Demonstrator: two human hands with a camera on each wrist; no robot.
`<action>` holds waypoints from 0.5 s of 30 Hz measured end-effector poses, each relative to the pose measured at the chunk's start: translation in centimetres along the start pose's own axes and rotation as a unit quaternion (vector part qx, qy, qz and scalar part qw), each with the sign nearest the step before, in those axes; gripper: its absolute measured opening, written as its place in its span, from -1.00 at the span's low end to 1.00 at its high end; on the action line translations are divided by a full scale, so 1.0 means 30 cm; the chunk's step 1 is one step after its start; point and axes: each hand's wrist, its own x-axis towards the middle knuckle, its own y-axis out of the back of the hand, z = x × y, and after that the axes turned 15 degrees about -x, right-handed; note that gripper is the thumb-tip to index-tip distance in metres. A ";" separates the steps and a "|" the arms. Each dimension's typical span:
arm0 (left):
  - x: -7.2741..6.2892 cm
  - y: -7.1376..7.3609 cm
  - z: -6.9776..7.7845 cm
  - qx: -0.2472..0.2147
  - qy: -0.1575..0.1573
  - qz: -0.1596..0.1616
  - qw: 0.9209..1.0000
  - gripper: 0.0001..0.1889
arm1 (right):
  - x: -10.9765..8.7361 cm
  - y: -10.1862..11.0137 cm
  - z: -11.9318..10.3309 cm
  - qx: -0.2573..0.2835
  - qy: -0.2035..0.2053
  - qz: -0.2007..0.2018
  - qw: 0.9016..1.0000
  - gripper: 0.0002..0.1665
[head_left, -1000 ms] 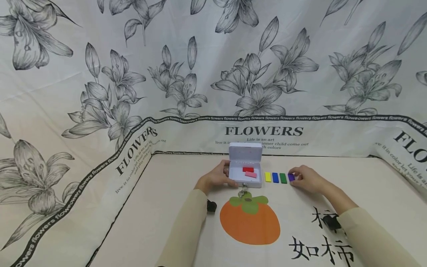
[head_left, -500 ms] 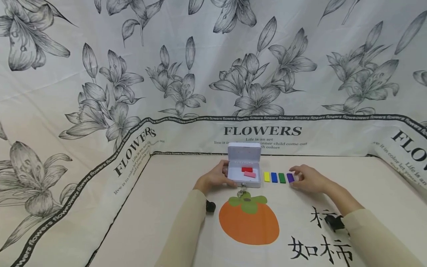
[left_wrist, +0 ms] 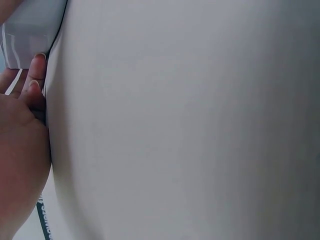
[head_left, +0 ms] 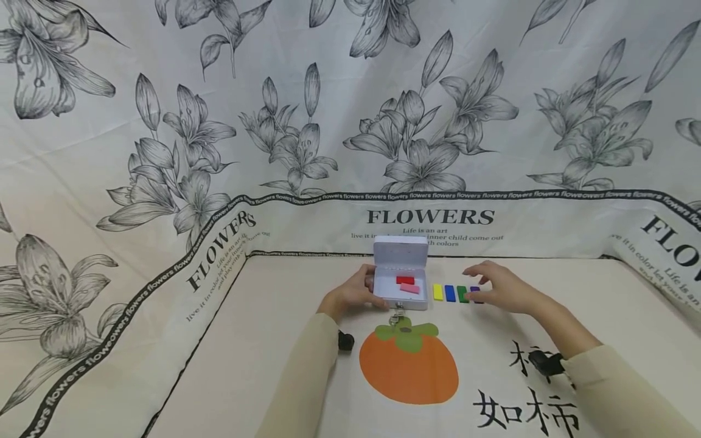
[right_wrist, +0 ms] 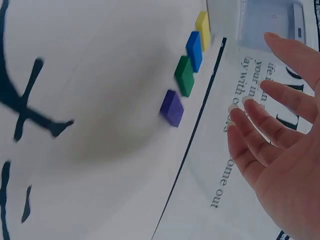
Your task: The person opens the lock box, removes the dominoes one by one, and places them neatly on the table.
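Note:
A small white hinged box [head_left: 386, 287] stands with its lid raised, a red block [head_left: 405, 280] and a pink block [head_left: 409, 288] lying inside. My left hand [head_left: 350, 292] holds the box at its left side, thumb along the front corner. To the right of the box, a yellow block [right_wrist: 202, 29], a blue block [right_wrist: 194, 51], a green block [right_wrist: 184, 76] and a purple block [right_wrist: 172, 108] form a row on the table. My right hand [head_left: 506, 291] hovers over the purple end of that row, fingers apart and holding nothing; in the head view it partly covers the purple block.
A metal clasp [head_left: 398, 313] hangs at the box's front. The tablecloth has a printed orange persimmon [head_left: 408, 371] and black characters [head_left: 526, 410]. A flower-printed curtain [head_left: 306, 225] rises just behind the box. Dark wrist-worn devices sit at both sleeves.
My right hand has let go of the purple block, which stays in the row, and has lifted and shifted left with fingers spreading. My left hand keeps its hold on the box.

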 end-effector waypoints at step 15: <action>0.007 0.004 -0.010 0.004 0.000 -0.001 1.000 0.06 | 0.081 -0.027 -0.144 0.035 0.059 0.003 0.998 -0.39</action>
